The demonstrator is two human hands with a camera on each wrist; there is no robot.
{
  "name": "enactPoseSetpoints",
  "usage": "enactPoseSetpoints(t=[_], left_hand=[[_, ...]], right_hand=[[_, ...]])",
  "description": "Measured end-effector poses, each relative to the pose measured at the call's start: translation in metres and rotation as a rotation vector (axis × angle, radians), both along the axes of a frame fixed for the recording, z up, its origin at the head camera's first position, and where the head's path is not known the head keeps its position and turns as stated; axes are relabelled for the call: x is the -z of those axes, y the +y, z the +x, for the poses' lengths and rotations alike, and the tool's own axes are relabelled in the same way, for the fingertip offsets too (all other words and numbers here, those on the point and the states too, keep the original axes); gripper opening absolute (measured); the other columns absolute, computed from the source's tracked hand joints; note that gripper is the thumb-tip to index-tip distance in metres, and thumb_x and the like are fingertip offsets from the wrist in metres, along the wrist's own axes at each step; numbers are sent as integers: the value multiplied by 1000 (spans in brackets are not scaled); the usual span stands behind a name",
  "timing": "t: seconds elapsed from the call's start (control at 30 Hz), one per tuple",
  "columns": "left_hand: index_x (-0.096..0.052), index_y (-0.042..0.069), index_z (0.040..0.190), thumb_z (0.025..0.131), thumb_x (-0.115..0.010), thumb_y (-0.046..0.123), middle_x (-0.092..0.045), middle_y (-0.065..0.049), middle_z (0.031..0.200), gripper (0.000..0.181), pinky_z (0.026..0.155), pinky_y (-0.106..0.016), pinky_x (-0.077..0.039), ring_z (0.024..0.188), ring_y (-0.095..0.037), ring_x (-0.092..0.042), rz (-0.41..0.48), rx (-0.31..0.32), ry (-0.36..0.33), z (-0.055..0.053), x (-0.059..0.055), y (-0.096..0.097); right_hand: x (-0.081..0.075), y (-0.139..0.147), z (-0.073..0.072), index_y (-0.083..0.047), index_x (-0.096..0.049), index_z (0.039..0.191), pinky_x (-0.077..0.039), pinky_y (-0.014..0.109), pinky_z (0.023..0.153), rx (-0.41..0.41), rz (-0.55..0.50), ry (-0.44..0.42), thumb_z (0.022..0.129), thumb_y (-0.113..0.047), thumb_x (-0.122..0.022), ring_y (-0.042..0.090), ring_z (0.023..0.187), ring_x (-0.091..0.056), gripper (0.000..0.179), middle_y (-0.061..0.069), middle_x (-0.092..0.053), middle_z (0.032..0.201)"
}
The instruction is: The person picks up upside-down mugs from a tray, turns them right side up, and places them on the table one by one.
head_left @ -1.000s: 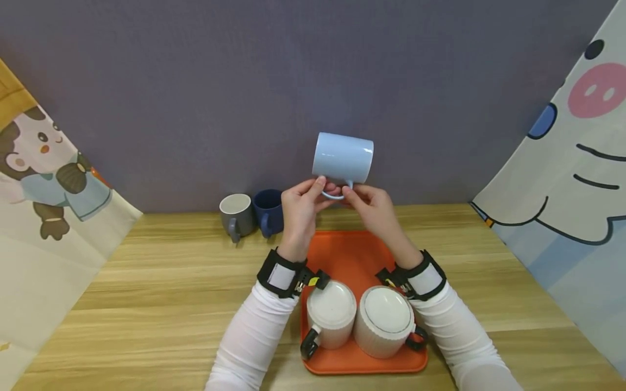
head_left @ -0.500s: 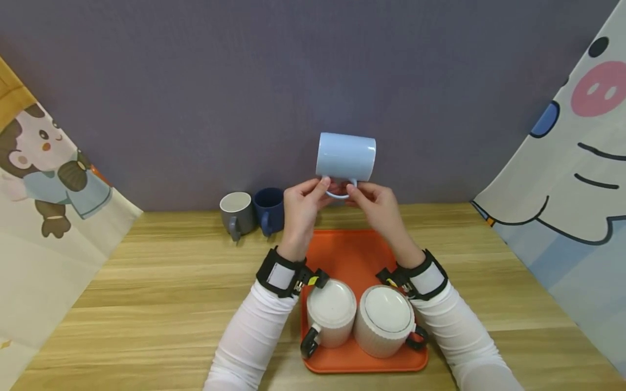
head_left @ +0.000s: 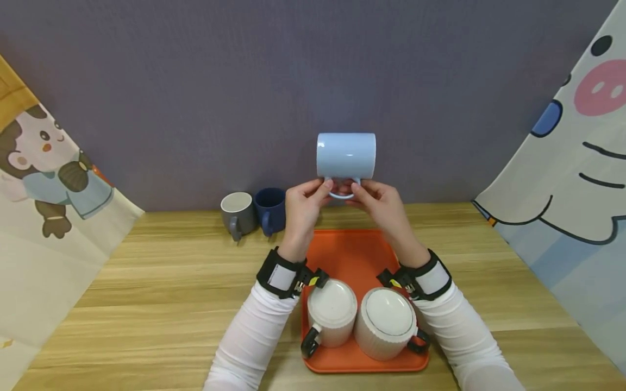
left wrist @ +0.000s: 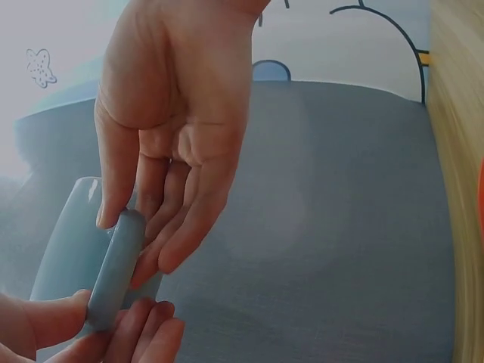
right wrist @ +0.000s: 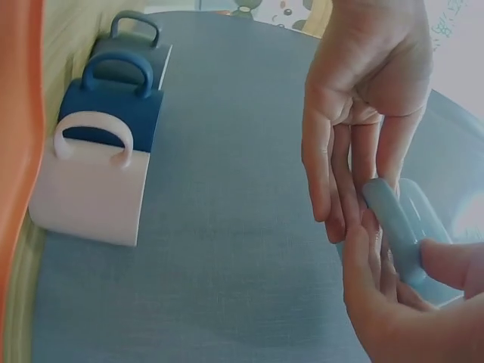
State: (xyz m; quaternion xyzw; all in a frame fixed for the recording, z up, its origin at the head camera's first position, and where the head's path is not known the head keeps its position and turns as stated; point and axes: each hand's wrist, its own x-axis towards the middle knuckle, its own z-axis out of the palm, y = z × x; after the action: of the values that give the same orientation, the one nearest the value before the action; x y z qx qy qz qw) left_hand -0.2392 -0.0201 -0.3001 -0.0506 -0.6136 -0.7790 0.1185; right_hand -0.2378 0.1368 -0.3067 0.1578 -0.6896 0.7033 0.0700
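A light blue mug point(head_left: 346, 154) is held up on its side in front of the grey wall, its handle pointing down toward me. My left hand point(head_left: 299, 212) pinches the left part of that handle between thumb and fingers. On the other end of the handle, my right hand point(head_left: 388, 214) has the same kind of pinch. Seen from the left wrist, the handle point(left wrist: 118, 265) bridges both hands' fingertips. The right wrist view shows it too, with the mug's body partly hidden behind the hands.
Below my forearms, an orange tray point(head_left: 349, 252) carries two upside-down whitish mugs point(head_left: 332, 309) with black handles. Along the wall stand a grey mug point(head_left: 238, 214), a dark blue mug point(head_left: 270, 209) and a pale pink mug point(right wrist: 91, 185), the last hidden in the head view.
The light blue mug has levelled out from a slight tilt, its right end rising, and has shifted slightly right with both hands. Both grips on the handle stay.
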Motion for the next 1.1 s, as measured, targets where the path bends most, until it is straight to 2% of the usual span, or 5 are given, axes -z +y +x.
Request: enactPoseSetpoints(t=[0.23, 0.43, 0.63, 0.93, 1.1], left_hand=[[-69, -7, 107, 87, -67, 8, -69, -20, 104, 25, 81, -38, -56, 77, -12, -67, 6, 37, 3, 0, -1, 1], [-66, -13, 107, 87, -66, 5, -69, -23, 100, 27, 84, -45, -53, 75, -12, -68, 48, 71, 7, 0, -1, 1], [-66, -13, 106, 87, -65, 3, -67, -28, 103, 24, 85, -44, -53, 81, -17, -69, 52, 92, 10, 1, -1, 2], [-65, -12, 109, 87, -66, 3, -67, -27, 105, 27, 84, -41, -54, 82, -15, -69, 27, 111, -7, 0, -3, 1], [-64, -9, 113, 91, -62, 8, -65, -27, 109, 28, 84, -38, -55, 93, -29, -69, -43, 137, -12, 0, -4, -1]], right_hand=[[1, 2, -4, 4, -57, 110, -51, 28, 91, -152, -184, -80, 96, -22, -54, 11, 96, -64, 30, 1, -65, 96], [3, 3, -9, -3, -58, 104, -51, 28, 92, -196, -293, -93, 96, -23, -54, 11, 92, -64, 22, 2, -60, 97], [0, 3, -9, -4, -58, 101, -52, 26, 89, -203, -370, -142, 97, -18, -51, 11, 87, -62, 16, 2, -58, 92], [-2, 3, -8, -7, -62, 94, -53, 26, 86, -179, -360, -99, 96, -18, -53, 11, 86, -63, 14, 2, -58, 90], [-4, 3, -6, -7, -64, 92, -54, 26, 84, -158, -398, -94, 95, -16, -55, 11, 84, -65, 14, 2, -61, 89]])
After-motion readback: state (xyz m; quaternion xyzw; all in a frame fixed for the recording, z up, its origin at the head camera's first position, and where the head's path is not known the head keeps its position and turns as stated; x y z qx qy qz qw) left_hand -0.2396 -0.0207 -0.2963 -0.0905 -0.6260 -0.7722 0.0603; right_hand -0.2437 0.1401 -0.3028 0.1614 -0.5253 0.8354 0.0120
